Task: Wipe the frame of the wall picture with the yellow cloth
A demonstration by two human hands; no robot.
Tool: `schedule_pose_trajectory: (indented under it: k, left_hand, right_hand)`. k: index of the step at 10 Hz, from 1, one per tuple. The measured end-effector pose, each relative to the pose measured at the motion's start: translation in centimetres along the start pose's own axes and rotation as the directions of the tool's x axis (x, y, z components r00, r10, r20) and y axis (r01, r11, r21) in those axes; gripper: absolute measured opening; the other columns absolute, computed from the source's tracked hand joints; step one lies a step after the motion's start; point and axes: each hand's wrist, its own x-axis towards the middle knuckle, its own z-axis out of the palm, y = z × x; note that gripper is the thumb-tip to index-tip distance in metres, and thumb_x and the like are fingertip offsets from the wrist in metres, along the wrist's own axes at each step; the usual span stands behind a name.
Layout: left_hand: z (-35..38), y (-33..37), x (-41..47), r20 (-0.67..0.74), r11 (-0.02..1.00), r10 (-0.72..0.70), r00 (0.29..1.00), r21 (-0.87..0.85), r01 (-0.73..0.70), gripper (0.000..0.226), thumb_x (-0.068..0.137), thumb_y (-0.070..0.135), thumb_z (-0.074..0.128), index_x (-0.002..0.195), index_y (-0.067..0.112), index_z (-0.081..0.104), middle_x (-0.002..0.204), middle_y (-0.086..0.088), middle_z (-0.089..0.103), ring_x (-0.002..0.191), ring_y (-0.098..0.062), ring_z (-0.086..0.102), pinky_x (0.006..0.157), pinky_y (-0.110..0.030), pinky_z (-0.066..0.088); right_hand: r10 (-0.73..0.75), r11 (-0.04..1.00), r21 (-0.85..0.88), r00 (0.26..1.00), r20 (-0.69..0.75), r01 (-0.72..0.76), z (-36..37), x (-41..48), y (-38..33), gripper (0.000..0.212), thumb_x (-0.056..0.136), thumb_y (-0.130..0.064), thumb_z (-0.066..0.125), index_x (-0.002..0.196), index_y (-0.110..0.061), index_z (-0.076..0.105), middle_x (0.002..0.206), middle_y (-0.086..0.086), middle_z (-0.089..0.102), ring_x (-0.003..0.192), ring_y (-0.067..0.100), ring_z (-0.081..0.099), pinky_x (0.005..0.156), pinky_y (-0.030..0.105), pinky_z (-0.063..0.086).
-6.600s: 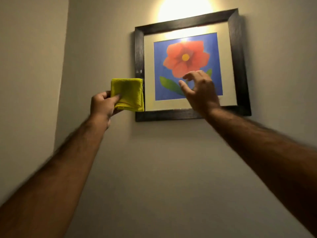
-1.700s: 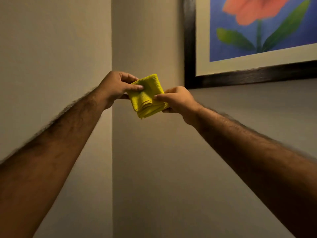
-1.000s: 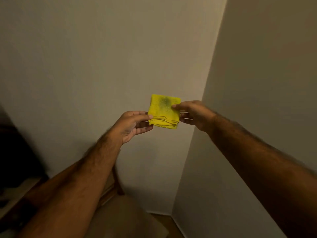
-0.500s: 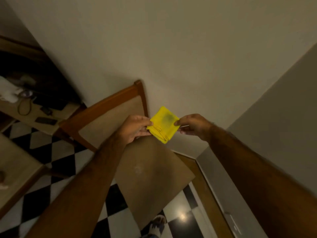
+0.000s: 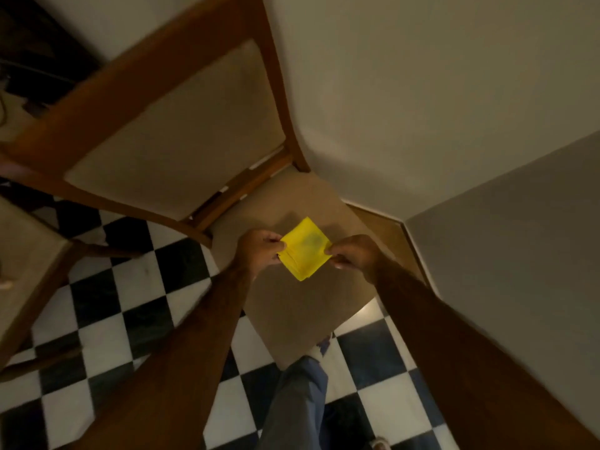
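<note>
The folded yellow cloth [image 5: 303, 248] hangs between both hands just above a chair seat, with a faint dark smudge on its upper face. My left hand [image 5: 259, 251] pinches its left edge. My right hand [image 5: 352, 253] pinches its right corner. The wall picture and its frame are out of view; the camera looks steeply down.
A wooden chair [image 5: 181, 125] with a beige seat and padded back stands in the room corner under the cloth. A black-and-white checkered floor [image 5: 107, 306] spreads to the left. Another chair's edge [image 5: 26, 287] shows at far left. My trouser leg [image 5: 295, 401] is below.
The view has swung from the picture down the corner to the chair and floor. Both hands kept hold of the cloth and lowered it over the chair seat.
</note>
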Motion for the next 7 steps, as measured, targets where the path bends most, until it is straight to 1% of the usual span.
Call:
schedule_pose_trajectory:
  k: [1, 2, 3, 4, 5, 6, 7]
  left_hand:
    - [1.2, -3.6, 3.5, -0.001, 0.995, -0.043, 0.999, 0.089, 0.043, 0.022, 0.086, -0.003, 0.065, 0.106, -0.011, 0.068, 0.096, -0.021, 0.067, 0.088, -0.031, 0.068, 0.057, -0.024, 0.061]
    - [1.9, -5.3, 5.4, -0.024, 0.989, -0.069, 0.997, 0.128, 0.072, 0.022, 0.086, -0.001, 0.067, 0.106, -0.011, 0.069, 0.097, -0.021, 0.068, 0.09, -0.033, 0.07, 0.068, -0.035, 0.064]
    - [2.7, -7.1, 7.2, -0.085, 0.951, 0.012, 0.996, 0.309, 0.015, 0.023, 0.084, 0.008, 0.07, 0.105, -0.002, 0.073, 0.097, -0.021, 0.075, 0.087, -0.034, 0.075, 0.079, -0.044, 0.063]
    - [3.2, -7.6, 7.8, -0.098, 0.886, 0.132, 0.986, 0.457, -0.073, 0.023, 0.084, 0.013, 0.07, 0.103, 0.002, 0.074, 0.096, -0.02, 0.076, 0.087, -0.033, 0.074, 0.08, -0.043, 0.062]
    - [3.7, -7.3, 7.8, -0.008, 0.637, 0.268, 0.963, 0.752, -0.171, 0.041, 0.087, 0.02, 0.067, 0.126, 0.007, 0.063, 0.126, -0.019, 0.065, 0.119, -0.034, 0.061, 0.097, -0.044, 0.052]
    - [3.6, -6.2, 6.6, 0.089, 0.435, 0.367, 0.926, 0.864, -0.256, 0.063, 0.092, 0.03, 0.064, 0.148, 0.011, 0.042, 0.154, -0.017, 0.041, 0.144, -0.034, 0.038, 0.113, -0.046, 0.039]
    - [3.4, -3.6, 3.9, 0.196, 0.235, 0.595, 0.78, 0.886, -0.401, 0.077, 0.096, 0.052, 0.05, 0.155, 0.006, 0.03, 0.164, -0.016, 0.028, 0.153, -0.033, 0.024, 0.123, -0.049, 0.025]
  right_hand:
    - [-0.018, 0.982, -0.188, 0.998, 0.058, 0.028, 1.3, 3.6, 2.5, 0.007, 0.089, -0.008, 0.072, 0.085, -0.003, 0.074, 0.092, 0.017, 0.067, 0.085, 0.028, 0.066, 0.091, 0.034, 0.056]
    - [0.016, 0.983, -0.186, 0.999, 0.027, -0.011, 2.2, 5.6, 4.1, 0.017, 0.088, -0.014, 0.073, 0.072, -0.01, 0.069, 0.079, 0.011, 0.068, 0.084, 0.027, 0.066, 0.102, 0.046, 0.051]
    - [-0.102, 0.917, -0.391, 0.993, -0.052, 0.074, 3.5, 8.3, 6.1, 0.023, 0.091, -0.027, 0.069, 0.097, -0.005, 0.073, 0.111, 0.016, 0.071, 0.11, 0.031, 0.065, 0.109, 0.049, 0.045]
    - [-0.173, 0.874, -0.475, 0.98, -0.101, 0.105, 4.1, 8.9, 6.8, 0.043, 0.092, -0.033, 0.068, 0.121, -0.003, 0.068, 0.135, 0.016, 0.062, 0.127, 0.033, 0.056, 0.111, 0.047, 0.042]
    - [-0.297, 0.798, -0.585, 0.94, -0.168, 0.148, 4.7, 8.2, 7.4, 0.062, 0.092, -0.039, 0.066, 0.141, -0.004, 0.048, 0.143, 0.018, 0.052, 0.133, 0.035, 0.05, 0.107, 0.046, 0.043]
    - [-0.44, 0.635, -0.76, 0.874, -0.208, 0.139, 4.2, 6.9, 7.0, 0.078, 0.092, -0.051, 0.06, 0.149, -0.003, 0.036, 0.15, 0.02, 0.046, 0.139, 0.037, 0.044, 0.109, 0.048, 0.04]
    - [-0.593, 0.478, -0.874, 0.765, -0.249, 0.086, 2.1, 4.1, 5.8, 0.092, 0.096, -0.066, 0.036, 0.16, -0.002, 0.018, 0.168, 0.021, 0.019, 0.158, 0.036, 0.016, 0.125, 0.052, 0.021]
